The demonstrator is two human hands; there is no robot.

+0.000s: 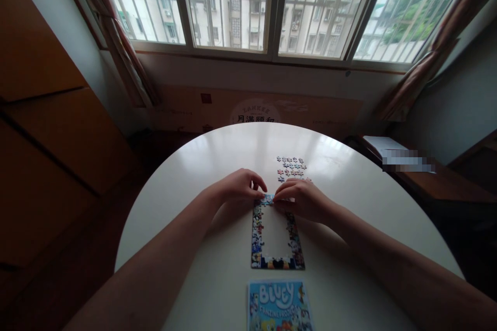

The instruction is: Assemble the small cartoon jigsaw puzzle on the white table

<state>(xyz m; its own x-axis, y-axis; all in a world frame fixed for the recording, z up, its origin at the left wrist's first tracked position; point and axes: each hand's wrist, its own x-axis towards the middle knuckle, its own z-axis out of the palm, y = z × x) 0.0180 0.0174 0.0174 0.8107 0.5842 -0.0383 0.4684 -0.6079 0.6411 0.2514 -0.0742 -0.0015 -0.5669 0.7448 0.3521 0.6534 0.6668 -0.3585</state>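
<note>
A jigsaw puzzle border (pixel 257 238) lies on the white round table, its frame of joined pieces surrounding a bare white middle. At its top left corner is my left hand (pixel 244 184), fingers bent and thumb touching the top edge. My right hand (pixel 301 197) rests at the top right, fingertips pinched down on the top edge pieces. Whether a loose piece sits under either set of fingertips is too small to tell. Beyond my right hand, several loose jigsaw pieces (pixel 292 166) lie in rows.
Nearer to me lies a blue picture sheet (pixel 277 305) lettered "Bluey". The round table (pixel 163 217) fills the middle. A side table with papers (pixel 384 144) stands at right, an orange-brown cabinet (pixel 54 165) at left. Barred windows (pixel 229 5) are ahead.
</note>
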